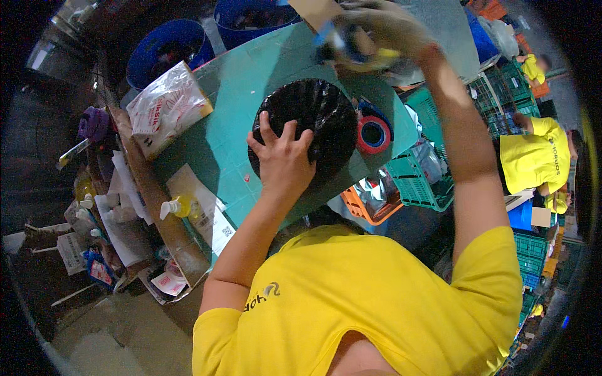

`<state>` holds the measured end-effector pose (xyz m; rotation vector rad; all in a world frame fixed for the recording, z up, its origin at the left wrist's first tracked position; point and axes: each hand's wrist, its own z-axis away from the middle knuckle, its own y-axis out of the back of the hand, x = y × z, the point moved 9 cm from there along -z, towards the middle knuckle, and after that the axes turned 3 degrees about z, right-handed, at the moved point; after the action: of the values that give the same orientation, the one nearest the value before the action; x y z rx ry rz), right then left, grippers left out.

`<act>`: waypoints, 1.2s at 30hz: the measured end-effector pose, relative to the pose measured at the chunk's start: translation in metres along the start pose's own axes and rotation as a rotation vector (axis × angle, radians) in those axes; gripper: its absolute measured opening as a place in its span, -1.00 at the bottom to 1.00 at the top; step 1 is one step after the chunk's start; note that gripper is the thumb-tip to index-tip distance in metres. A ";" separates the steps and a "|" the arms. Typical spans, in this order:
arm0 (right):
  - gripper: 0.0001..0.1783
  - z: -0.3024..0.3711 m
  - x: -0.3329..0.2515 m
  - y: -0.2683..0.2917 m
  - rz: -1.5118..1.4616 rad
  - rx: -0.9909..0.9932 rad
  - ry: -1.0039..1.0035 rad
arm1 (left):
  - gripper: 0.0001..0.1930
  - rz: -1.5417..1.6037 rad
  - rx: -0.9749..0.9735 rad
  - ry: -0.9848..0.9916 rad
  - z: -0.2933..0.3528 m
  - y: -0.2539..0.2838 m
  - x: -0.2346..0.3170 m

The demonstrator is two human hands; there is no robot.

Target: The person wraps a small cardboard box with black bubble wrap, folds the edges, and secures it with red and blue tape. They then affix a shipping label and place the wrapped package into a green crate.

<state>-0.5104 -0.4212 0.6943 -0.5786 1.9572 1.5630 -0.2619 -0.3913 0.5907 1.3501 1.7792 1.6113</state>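
A round bundle wrapped in shiny black plastic [326,135] sits on the green tabletop [235,81]. My left hand [285,156] rests on its near left side, fingers spread and bent against the plastic. Stretched out to the far right, my right hand [392,31] is smeared by motion. Beside its fingers is a blurred object with blue, white and yellow parts [351,47]; whether the hand grips it I cannot tell. Just right of the bundle, a red-rimmed roll of tape [374,134] lies near the table's edge.
A white plastic package with red print [169,106] lies at the left. Two blue tubs [169,53] stand beyond the table. Green [423,175] and orange [376,203] baskets sit at the right. A yellow spray bottle [179,207] is near left. People in yellow shirts [533,156] are far right.
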 end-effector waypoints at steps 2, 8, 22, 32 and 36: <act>-0.53 -0.048 -0.015 -0.059 -0.286 -0.134 -0.351 | -0.65 0.012 0.028 -0.019 0.001 0.003 0.001; -0.58 -0.143 -0.041 -0.191 0.362 -0.377 -0.433 | -0.56 0.018 0.006 0.009 0.006 0.002 -0.005; -0.38 0.140 -0.156 -0.016 0.514 -0.241 -0.087 | -0.60 0.052 0.092 0.005 -0.025 0.000 -0.052; -0.50 0.155 -0.019 -0.124 0.438 -0.350 -0.084 | -0.52 0.021 0.032 0.009 -0.017 -0.001 -0.036; -0.54 0.153 -0.015 -0.109 0.669 -0.459 -0.445 | -0.38 0.356 0.251 -0.071 0.005 0.040 -0.036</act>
<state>-0.4044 -0.2967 0.6006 0.2986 1.5140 2.3296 -0.2260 -0.4236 0.6144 1.9059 1.8229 1.5193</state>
